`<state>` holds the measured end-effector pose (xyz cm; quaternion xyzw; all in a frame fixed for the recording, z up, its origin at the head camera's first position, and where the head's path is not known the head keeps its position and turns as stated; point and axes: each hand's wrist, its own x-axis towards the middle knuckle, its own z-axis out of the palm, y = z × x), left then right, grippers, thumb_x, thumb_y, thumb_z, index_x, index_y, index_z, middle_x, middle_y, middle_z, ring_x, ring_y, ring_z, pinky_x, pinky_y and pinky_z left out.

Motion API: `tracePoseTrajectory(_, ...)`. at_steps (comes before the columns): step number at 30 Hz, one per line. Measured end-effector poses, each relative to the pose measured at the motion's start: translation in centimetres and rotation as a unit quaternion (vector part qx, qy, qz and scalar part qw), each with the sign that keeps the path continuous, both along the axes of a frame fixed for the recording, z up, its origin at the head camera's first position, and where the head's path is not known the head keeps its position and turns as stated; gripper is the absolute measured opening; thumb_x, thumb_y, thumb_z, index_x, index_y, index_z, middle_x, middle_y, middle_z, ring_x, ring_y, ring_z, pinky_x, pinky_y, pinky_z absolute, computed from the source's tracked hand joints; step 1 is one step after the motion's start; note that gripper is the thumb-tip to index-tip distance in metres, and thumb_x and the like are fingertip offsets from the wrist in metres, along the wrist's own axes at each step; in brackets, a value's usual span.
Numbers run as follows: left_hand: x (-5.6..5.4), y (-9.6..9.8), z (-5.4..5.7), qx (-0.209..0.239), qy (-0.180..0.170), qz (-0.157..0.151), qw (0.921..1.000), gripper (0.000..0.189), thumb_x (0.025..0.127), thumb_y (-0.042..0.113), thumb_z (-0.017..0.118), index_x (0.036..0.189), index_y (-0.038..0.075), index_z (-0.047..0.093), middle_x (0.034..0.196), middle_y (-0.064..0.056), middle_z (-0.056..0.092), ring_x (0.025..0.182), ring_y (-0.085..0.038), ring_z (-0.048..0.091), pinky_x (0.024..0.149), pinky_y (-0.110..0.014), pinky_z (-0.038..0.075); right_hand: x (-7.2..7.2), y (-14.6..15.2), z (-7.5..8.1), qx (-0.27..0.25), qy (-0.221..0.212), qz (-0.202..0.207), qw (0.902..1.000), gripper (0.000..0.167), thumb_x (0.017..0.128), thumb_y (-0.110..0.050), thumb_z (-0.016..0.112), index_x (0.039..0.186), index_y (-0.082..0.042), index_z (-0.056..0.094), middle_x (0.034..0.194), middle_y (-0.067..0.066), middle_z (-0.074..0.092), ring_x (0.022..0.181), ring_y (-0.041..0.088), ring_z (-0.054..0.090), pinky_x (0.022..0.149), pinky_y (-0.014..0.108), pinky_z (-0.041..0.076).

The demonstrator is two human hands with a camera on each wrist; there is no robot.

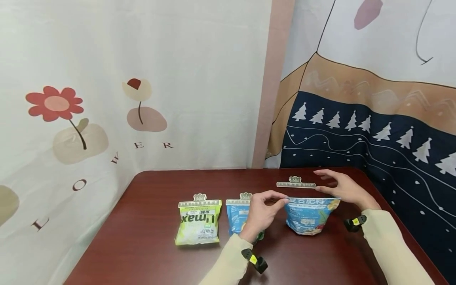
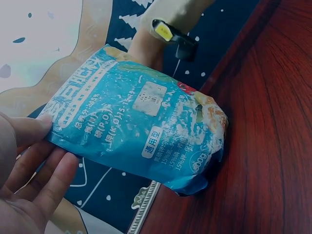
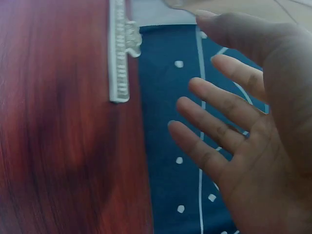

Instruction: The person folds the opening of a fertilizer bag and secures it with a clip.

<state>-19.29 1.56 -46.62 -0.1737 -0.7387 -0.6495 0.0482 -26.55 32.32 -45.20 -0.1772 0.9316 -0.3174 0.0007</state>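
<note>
My left hand [image 1: 263,211] pinches the top corner of a blue printed fertilizer bag [image 1: 309,217] between thumb and fingers. In the left wrist view the bag [image 2: 131,117] stands with its base on the table. My right hand [image 1: 347,190] is behind the bag's right side, its fingers spread and holding nothing. Near its fingertips lies a metal ruler-style clip [image 1: 295,185] on the far part of the table. In the right wrist view the clip [image 3: 118,63] is apart from the open right hand [image 3: 243,126].
Left of the hands lies a green-and-white bag [image 1: 197,225] with a similar clip [image 1: 200,201] along its top. Next to it is another clipped blue bag [image 1: 235,215], partly hidden by my left hand. The dark red table [image 1: 142,225] meets printed curtains [image 1: 213,99] behind.
</note>
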Motion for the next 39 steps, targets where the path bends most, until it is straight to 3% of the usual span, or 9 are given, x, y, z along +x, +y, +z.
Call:
tracePoseTrajectory(10, -0.1, 0.2, -0.1, -0.005, -0.002, 0.006, 1.0, 0.018, 0.091, 0.029, 0.079, 0.105, 0.018, 0.081, 0.099, 0.007, 0.078, 0.087, -0.003, 0.07, 0.077, -0.022, 0.06, -2.9, -0.2, -1.4, 0.038, -0.007, 0.016, 0.9991, 0.065, 0.094, -0.035, 0.075, 0.148, -0.008, 0.051, 0.145, 0.029, 0.054, 0.126, 0.048, 0.057, 0.098, 0.062, 0.053)
tracePoseTrajectory(21, -0.1, 0.3, -0.1, -0.004, 0.002, 0.009, 1.0, 0.017, 0.092, 0.029, 0.078, 0.103, 0.018, 0.081, 0.099, 0.005, 0.079, 0.086, -0.003, 0.07, 0.077, -0.022, 0.059, -5.7, -1.5, -3.3, 0.09, -0.024, 0.052, 0.9943, 0.067, 0.094, -0.037, 0.074, 0.149, -0.007, 0.051, 0.146, 0.026, 0.056, 0.13, 0.044, 0.057, 0.104, 0.064, 0.048)
tracePoseTrajectory(28, -0.1, 0.4, -0.2, 0.001, -0.001, 0.006, 1.0, 0.015, 0.092, 0.026, 0.078, 0.103, 0.017, 0.081, 0.1, 0.001, 0.079, 0.085, -0.003, 0.07, 0.077, -0.021, 0.059, -6.7, -2.6, -3.6, 0.117, -0.016, 0.072, 0.9905, 0.061, 0.096, -0.03, 0.072, 0.148, -0.006, 0.053, 0.148, 0.024, 0.055, 0.132, 0.042, 0.056, 0.107, 0.066, 0.044)
tracePoseTrajectory(39, -0.2, 0.4, -0.4, -0.001, 0.003, 0.004, 1.0, 0.018, 0.092, 0.028, 0.078, 0.105, 0.014, 0.08, 0.099, 0.001, 0.079, 0.085, -0.003, 0.07, 0.077, -0.021, 0.059, -7.5, -3.6, -4.2, 0.124, -0.017, 0.076, 0.9893, 0.044, 0.095, -0.019, 0.073, 0.136, -0.007, 0.063, 0.13, 0.017, 0.068, 0.108, 0.025, 0.064, 0.1, 0.056, 0.052)
